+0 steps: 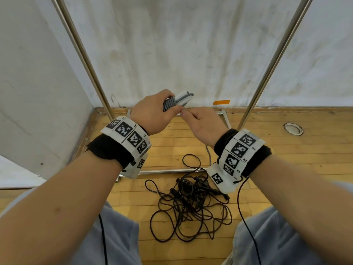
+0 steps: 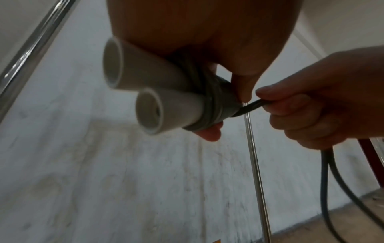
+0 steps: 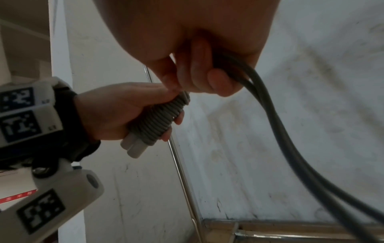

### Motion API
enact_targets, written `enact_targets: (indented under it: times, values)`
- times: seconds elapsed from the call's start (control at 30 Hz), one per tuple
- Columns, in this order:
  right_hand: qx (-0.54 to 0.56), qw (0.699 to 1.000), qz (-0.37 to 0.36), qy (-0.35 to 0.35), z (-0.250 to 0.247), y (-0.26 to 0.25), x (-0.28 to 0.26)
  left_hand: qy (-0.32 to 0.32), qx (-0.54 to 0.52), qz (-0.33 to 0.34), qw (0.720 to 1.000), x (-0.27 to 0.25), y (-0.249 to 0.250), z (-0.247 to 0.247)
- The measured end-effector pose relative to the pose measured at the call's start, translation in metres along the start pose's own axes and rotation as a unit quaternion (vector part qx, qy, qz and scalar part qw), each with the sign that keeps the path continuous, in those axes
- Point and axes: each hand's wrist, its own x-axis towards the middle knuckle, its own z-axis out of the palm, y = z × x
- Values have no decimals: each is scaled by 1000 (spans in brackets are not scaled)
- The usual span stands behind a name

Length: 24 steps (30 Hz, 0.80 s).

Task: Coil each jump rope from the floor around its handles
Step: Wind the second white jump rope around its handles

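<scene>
Two white handles (image 2: 145,92) lie side by side in my left hand (image 1: 172,103), which grips them at chest height in front of the wall. Grey rope (image 3: 158,120) is wound round them in tight turns. Just to the right, my right hand (image 1: 184,112) pinches the free grey rope (image 3: 270,102) close to the coil; the rope hangs down from that hand as a doubled strand (image 2: 326,172). A second jump rope (image 1: 187,203), thin and black, lies tangled on the wooden floor between my knees.
Two slanted metal poles (image 1: 86,60) (image 1: 275,60) rise against the white wall, with a metal base frame (image 1: 172,171) on the floor. Orange tape (image 1: 221,102) marks the wall base. A round floor fitting (image 1: 293,128) sits at the right.
</scene>
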Motion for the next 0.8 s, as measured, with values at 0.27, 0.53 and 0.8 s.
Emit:
enact_targets:
  times: [0.27,0.53,0.8]
  values:
    - [-101,990,-36,-88,-16,4,-8,-92,103,-16,990,-2,-5,5]
    - [-166,982,-68,-53,-32,9,-11,-199,52,47,978,-8,11,9]
    - [-175,983,-59,-25,-34,11,-7,-211,28,99,972,-16,19,9]
